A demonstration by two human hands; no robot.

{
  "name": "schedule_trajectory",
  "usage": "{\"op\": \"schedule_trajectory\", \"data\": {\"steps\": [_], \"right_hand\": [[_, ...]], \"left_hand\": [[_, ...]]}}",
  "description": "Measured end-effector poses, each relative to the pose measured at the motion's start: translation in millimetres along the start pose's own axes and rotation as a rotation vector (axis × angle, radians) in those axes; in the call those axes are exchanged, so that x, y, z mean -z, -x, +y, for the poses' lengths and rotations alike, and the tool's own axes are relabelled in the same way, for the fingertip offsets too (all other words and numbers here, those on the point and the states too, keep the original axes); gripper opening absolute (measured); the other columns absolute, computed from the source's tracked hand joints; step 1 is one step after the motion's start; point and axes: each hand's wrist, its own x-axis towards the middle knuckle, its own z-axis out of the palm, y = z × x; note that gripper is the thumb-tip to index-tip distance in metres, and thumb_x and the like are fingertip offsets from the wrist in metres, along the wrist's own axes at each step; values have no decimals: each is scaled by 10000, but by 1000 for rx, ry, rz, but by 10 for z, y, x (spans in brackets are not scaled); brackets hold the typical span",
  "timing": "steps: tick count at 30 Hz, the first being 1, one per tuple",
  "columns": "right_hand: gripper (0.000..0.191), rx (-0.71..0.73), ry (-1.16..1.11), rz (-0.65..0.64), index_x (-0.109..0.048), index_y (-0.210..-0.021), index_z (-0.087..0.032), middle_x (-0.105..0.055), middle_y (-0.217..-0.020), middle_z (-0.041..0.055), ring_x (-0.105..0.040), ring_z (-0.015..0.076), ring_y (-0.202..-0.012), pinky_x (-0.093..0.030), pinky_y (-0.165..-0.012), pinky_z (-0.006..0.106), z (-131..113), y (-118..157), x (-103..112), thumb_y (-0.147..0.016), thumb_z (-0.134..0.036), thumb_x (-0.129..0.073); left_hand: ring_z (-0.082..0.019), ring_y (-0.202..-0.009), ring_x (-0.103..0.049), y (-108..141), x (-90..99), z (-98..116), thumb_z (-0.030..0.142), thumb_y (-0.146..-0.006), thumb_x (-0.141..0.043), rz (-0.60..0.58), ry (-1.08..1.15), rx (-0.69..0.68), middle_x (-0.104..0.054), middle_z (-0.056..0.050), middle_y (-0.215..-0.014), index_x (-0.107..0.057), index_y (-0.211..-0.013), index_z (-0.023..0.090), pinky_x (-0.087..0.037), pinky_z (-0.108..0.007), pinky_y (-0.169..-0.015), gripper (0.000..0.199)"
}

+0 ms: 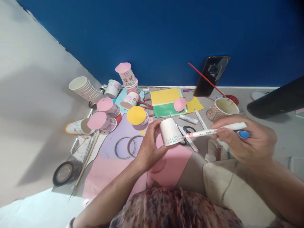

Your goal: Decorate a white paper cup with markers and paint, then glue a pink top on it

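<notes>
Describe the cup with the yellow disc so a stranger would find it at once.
Start at the big blue wall and come down to the purple sheet. Near that sheet's far edge, just beyond the left hand, is a paper cup topped by a round disc. This disc is yellow; those on other cups are pink.

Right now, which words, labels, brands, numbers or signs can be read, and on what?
None can be read with certainty.
White marker with orange tip: dark barrel print, too small.
White paper cup: green hand-drawn strokes, no certain letters.
Small white tube: markings blurred.
</notes>
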Motion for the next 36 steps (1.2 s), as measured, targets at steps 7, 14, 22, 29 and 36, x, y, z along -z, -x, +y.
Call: {"op": "schedule_trajectory", "data": {"steps": [7,14,22,29,36], "right_hand": [[75,8,20,-55,-750,-950,-292,-704,-640,-81,-575,97,-478,-447,-473,251,44,26,-18,-998,-272,-696],[83,-27,-20,11,-753,-979,-300,-742,-678,-85,-644,101,-538,-475,-519,249,29,12,1,-984,-235,-702],[64,-12,-14,6,-751,-934,-287,-711,-650,-73,-610,115,-505,-445,-468,254,15,-11,-7,-973,-252,-715],[80,1,-12,-19,-742,-928,-283,-712,-658,-78,-588,99,-494,-448,-479,238,19,-22,5,-980,-240,-700],[82,-13,-47,17,-741,-962,-283,-730,-673,-88,-632,90,-536,-499,-547,221,9,-31,27,-988,-220,-694]], "left_hand": [[-293,-1456,-576,4,0,-27,103,-776,-810,7,30,46,-577,-118,-1498,-501,-1406,252,-467,-482,-1263,718],[-320,-1467,-577,-27,-2,-16,260,-761,-917,1,110,82,-579,-122,-1509,-492,-1383,272,-466,-507,-1260,754],[-315,-1446,-595,-31,-4,72,326,-774,-923,-12,113,117,-571,-119,-1493,-494,-1335,276,-478,-500,-1238,708],[-313,-1464,-577,-29,-1,64,377,-779,-924,-13,128,136,-559,-127,-1513,-487,-1337,276,-479,-493,-1233,716],[-324,-1480,-565,-39,-4,74,338,-747,-933,-13,181,166,-549,-123,-1537,-480,-1340,288,-479,-498,-1231,748]]}}
